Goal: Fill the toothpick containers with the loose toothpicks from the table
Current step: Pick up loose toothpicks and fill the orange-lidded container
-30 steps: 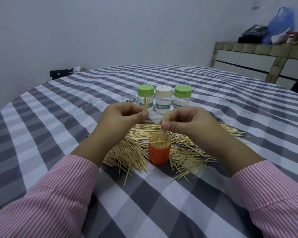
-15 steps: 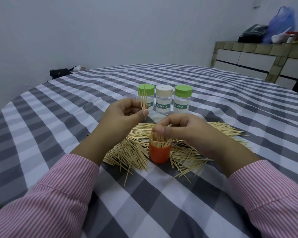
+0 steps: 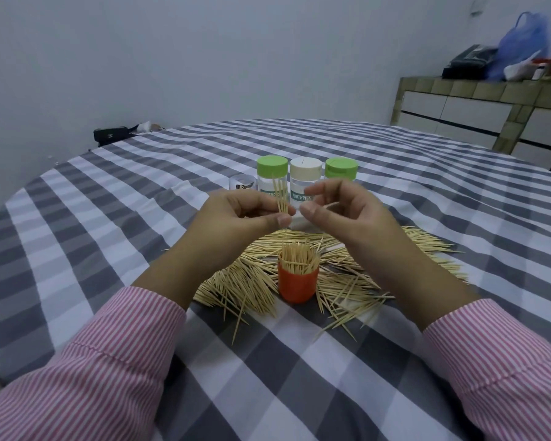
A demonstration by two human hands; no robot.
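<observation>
The left hand [image 3: 242, 218] pinches thin pointed wooden toothpicks [image 3: 280, 198] upright, just beside the loosely curled, empty right hand [image 3: 341, 214], above the round orange plastic container [image 3: 298, 284].

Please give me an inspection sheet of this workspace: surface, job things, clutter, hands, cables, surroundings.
Surface: table under grey and white checked cloth.
Job's things: orange container upright, packed with toothpicks; loose toothpicks piled around it; three capped containers behind.
Clutter: small clear cup beside the capped containers.
Hands: left hand pinches a few toothpicks; right hand loosely curled, apparently empty.
Cables: nothing seen.
Surroundings: tiled counter with bags; dark object by the wall.
</observation>
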